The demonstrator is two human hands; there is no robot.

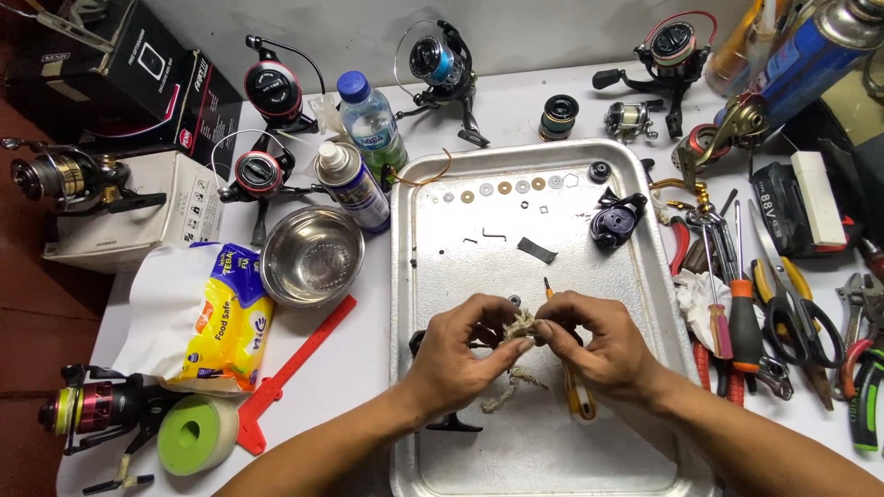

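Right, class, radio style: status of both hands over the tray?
Left hand, right hand both pinching frayed cloth wad. Over metal tray. Yellow-handled tool under right hand.

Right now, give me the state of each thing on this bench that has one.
left hand: pinching the rag
right hand: pinching the rag
rag: bunched, end dangling
steel bowl: upright, nothing visible inside
water bottle: capped
spray can: capped, leaning
metal tray: flat, small parts laid out

Single head-worn view, looking steeply down and forward at the white tabletop (516,101) from close range. Metal tray (635,276) sits centre frame; both forearms enter from the bottom edge, far wall along the top. No second view.
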